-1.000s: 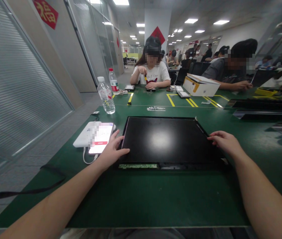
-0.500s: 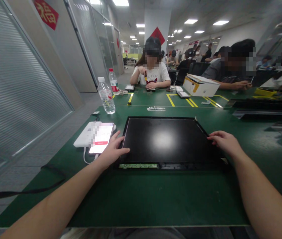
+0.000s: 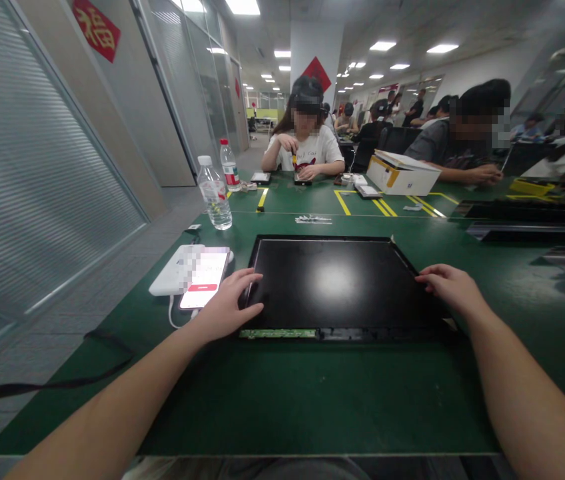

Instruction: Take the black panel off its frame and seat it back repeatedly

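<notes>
A black LCD screen panel (image 3: 307,290) lies flat on the green table, its dark side up with a bright reflection. Along its near edge runs a strip of green circuit board (image 3: 277,333). Over the left edge lies my left hand (image 3: 230,300), thumb and fingers apart, the tips on the panel's border. At the right edge, my right hand (image 3: 450,287) has its thumb and fingers pinched on the frame; the undersides of those fingers are hidden. Just left of my left hand are a lit phone (image 3: 205,277) and a white device (image 3: 170,273) with a white cable.
Two water bottles, one white-capped (image 3: 215,197) and one red-capped (image 3: 229,167), stand beyond the phone. A white box (image 3: 405,173) sits farther back, with small metal parts (image 3: 312,219) nearer. Dark long strips (image 3: 527,231) lie at right. Co-workers sit across the table.
My left hand has shifted slightly right, its fingers now reaching over the panel's left edge. My right hand stays at the right edge, and the panel has hardly moved.
</notes>
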`<state>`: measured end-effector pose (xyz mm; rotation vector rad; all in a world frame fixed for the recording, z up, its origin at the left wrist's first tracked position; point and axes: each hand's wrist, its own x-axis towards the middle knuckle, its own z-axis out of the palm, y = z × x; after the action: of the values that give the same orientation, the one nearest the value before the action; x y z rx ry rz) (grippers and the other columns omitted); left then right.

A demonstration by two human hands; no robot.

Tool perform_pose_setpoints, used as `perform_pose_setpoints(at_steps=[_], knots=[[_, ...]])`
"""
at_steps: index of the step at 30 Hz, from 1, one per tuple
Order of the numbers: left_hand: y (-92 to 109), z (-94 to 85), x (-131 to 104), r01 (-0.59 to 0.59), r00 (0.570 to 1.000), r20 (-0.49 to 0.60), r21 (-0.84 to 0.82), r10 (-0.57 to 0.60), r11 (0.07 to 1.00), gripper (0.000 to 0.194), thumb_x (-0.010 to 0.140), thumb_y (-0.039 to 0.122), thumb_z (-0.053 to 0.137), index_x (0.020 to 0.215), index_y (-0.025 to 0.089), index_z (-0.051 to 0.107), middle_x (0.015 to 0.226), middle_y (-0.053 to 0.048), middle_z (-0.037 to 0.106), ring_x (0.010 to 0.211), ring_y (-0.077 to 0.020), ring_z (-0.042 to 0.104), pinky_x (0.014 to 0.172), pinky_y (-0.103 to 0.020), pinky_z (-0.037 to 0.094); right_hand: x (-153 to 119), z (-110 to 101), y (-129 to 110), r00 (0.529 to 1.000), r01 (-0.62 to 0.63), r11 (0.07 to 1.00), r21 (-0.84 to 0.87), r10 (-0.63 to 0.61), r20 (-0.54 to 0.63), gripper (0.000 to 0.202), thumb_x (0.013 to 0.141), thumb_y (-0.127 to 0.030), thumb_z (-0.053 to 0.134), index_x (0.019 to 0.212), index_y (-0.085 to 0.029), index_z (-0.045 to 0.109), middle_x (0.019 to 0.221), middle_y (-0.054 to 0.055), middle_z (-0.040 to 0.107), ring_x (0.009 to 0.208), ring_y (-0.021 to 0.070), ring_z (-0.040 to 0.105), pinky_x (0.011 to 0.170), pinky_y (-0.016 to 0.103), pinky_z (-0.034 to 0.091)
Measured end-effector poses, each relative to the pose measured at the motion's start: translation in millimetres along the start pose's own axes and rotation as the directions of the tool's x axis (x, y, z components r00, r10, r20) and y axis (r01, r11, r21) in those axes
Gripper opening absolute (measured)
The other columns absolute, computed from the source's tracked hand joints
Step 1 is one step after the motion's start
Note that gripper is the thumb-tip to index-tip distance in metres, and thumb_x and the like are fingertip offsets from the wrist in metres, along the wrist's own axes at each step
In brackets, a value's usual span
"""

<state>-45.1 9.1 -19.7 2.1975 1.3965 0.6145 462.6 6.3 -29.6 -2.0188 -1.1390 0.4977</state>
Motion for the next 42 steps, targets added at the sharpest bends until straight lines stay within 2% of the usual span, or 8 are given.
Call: perform_pose_setpoints(at_steps=[4,9,19,30,36,42], knots=[[0.7,-10.3,-3.8,-0.140,0.988,0.075,0.113,0.132,0.984,0.057,0.086,0.045,0.074,0.139,0.027,0.067,0.162,-0.014,0.050,0.147,-0.0399,0.047,0.119,-0.061,0.040,1.5,0.3,2.4,1.000,0.011,1.000,0.001,-0.011,-0.001,0.013,0.070,-0.028,0.062,0.079,-0.024,0.071,0.082,0.006,0.078,0.065,0.0199,0.064,0.064,0.035,0.050],[2.4,-17.3,-4.9,-0.156,0.974,0.183,0.104,0.136,0.982,0.059,0.084,0.040,0.079,0.140,0.029,0.068,0.163,-0.012,0.051,0.145,-0.0388,0.052,0.118,-0.058,0.043,1.5,0.1,2.1,1.000,0.003,1.000,-0.010,-0.003,-0.004,0.014,0.071,-0.029,0.063,0.080,-0.023,0.071,0.075,0.006,0.075,0.064,0.0196,0.064,0.067,0.035,0.051],[0.7,-16.5,-3.8,-0.180,0.971,0.182,0.131,0.154,0.975,0.065,0.080,0.036,0.085,0.141,0.027,0.067,0.162,-0.015,0.050,0.144,-0.0403,0.052,0.116,-0.058,0.045,1.8,0.8,3.5,1.000,0.002,1.000,0.009,-0.002,-0.012,0.015,0.071,-0.026,0.063,0.083,-0.022,0.072,0.085,0.007,0.079,0.065,0.0185,0.064,0.068,0.035,0.053],[2.4,-16.3,-6.1,-0.288,0.941,0.202,0.059,0.271,0.956,0.056,0.086,0.023,0.076,0.140,0.035,0.066,0.165,-0.009,0.048,0.148,-0.0350,0.049,0.117,-0.055,0.045,-1.1,1.1,-0.2,0.999,0.009,0.998,-0.055,-0.011,-0.037,0.014,0.072,-0.028,0.062,0.080,-0.023,0.072,0.080,0.006,0.078,0.065,0.0196,0.065,0.069,0.035,0.052],[1.0,-17.6,-3.3,-0.274,0.942,0.224,0.091,0.248,0.957,0.056,0.084,0.024,0.080,0.138,0.033,0.069,0.165,-0.011,0.048,0.148,-0.0376,0.049,0.116,-0.057,0.045,-0.3,0.2,1.3,0.999,0.015,0.998,-0.055,-0.017,-0.035,0.018,0.071,-0.027,0.061,0.083,-0.023,0.073,0.085,0.005,0.080,0.066,0.0186,0.066,0.070,0.035,0.051],[0.5,-17.9,-4.1,-0.290,0.935,0.231,0.060,0.270,0.955,0.055,0.086,0.020,0.077,0.138,0.035,0.069,0.165,-0.009,0.048,0.149,-0.0359,0.048,0.117,-0.058,0.044,-3.7,-0.5,-6.8,1.000,-0.020,0.998,-0.051,0.019,-0.018,0.014,0.072,-0.026,0.061,0.080,-0.023,0.072,0.083,0.006,0.079,0.065,0.0184,0.065,0.071,0.036,0.050]])
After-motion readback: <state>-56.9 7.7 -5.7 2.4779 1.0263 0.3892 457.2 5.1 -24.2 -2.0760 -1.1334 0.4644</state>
